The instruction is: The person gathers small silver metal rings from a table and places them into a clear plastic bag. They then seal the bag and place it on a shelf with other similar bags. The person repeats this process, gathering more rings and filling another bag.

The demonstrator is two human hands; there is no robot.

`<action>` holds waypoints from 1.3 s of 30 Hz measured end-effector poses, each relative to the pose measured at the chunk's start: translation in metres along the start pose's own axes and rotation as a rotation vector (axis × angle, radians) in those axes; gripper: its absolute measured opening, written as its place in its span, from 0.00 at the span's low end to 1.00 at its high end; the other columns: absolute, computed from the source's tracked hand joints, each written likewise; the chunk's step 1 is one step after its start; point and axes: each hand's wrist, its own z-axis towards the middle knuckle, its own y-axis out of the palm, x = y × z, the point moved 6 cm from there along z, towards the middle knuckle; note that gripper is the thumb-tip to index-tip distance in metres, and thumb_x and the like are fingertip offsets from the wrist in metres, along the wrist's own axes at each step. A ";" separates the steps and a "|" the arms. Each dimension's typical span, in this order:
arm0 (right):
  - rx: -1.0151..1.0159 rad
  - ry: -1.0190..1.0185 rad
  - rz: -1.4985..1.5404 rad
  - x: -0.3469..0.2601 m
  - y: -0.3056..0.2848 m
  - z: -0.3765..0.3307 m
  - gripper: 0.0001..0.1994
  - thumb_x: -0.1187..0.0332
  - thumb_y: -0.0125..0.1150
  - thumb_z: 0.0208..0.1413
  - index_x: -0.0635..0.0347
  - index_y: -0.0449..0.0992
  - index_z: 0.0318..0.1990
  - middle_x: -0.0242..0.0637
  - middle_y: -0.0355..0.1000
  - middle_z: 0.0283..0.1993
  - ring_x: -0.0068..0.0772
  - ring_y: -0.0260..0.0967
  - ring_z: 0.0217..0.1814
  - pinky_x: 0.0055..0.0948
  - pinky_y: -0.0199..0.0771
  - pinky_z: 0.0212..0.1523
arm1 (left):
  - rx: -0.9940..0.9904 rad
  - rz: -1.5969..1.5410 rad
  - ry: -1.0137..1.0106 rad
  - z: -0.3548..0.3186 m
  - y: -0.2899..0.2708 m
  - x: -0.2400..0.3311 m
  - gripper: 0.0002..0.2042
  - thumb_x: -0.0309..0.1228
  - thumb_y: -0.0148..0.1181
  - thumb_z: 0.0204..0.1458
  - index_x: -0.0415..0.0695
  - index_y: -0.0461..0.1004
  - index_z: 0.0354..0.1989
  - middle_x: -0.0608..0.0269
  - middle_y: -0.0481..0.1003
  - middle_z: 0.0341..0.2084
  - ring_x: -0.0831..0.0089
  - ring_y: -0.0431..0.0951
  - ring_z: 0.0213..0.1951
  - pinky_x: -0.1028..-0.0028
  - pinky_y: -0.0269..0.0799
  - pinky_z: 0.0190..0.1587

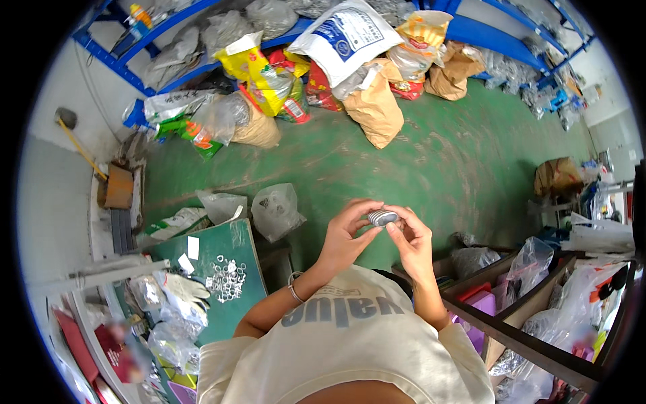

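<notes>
Both hands meet in front of the chest, above the green floor (pixel 431 161). The left hand (pixel 346 232) and right hand (pixel 412 239) pinch a small stack of grey metal discs (pixel 382 217) between closed fingers (pixel 369 236). Loose metal rings (pixel 227 277) lie near the counter's (pixel 222 316) far edge, beside white gloves (pixel 180 291).

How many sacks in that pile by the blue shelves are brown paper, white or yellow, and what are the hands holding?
Brown paper sacks: 3
White sack: 1
Yellow sack: 1
Stack of metal rings, held by left hand and right hand: 1
Total: 6
</notes>
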 end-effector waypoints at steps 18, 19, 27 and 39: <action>0.461 -0.035 0.214 0.012 -0.092 0.023 0.09 0.84 0.53 0.52 0.69 0.72 0.41 0.38 0.71 0.43 0.23 0.68 0.43 0.18 0.66 0.43 | -0.235 -0.029 -0.142 0.090 0.060 -0.035 0.16 0.11 0.56 0.45 0.33 0.69 0.45 0.58 0.66 0.44 0.71 0.70 0.47 0.73 0.71 0.50; 0.483 -0.021 0.232 0.013 -0.095 0.026 0.09 0.83 0.53 0.53 0.69 0.72 0.42 0.39 0.72 0.44 0.23 0.68 0.45 0.19 0.67 0.45 | -0.244 -0.026 -0.129 0.097 0.062 -0.036 0.16 0.10 0.56 0.45 0.33 0.69 0.44 0.58 0.66 0.44 0.71 0.70 0.47 0.73 0.70 0.50; 0.646 -0.024 0.413 0.020 -0.125 0.077 0.07 0.74 0.56 0.55 0.69 0.73 0.39 0.38 0.68 0.46 0.24 0.67 0.45 0.25 0.68 0.47 | -0.364 -0.099 -0.137 0.182 0.078 -0.053 0.16 0.08 0.53 0.45 0.33 0.69 0.44 0.59 0.63 0.46 0.72 0.69 0.49 0.75 0.69 0.51; 0.812 -0.205 -0.046 -0.015 -0.179 0.165 0.05 0.80 0.59 0.50 0.66 0.76 0.35 0.36 0.66 0.44 0.25 0.64 0.45 0.24 0.65 0.48 | -0.639 -0.193 -0.489 0.308 0.121 -0.096 0.16 0.13 0.58 0.45 0.34 0.70 0.45 0.62 0.69 0.42 0.75 0.68 0.49 0.78 0.67 0.49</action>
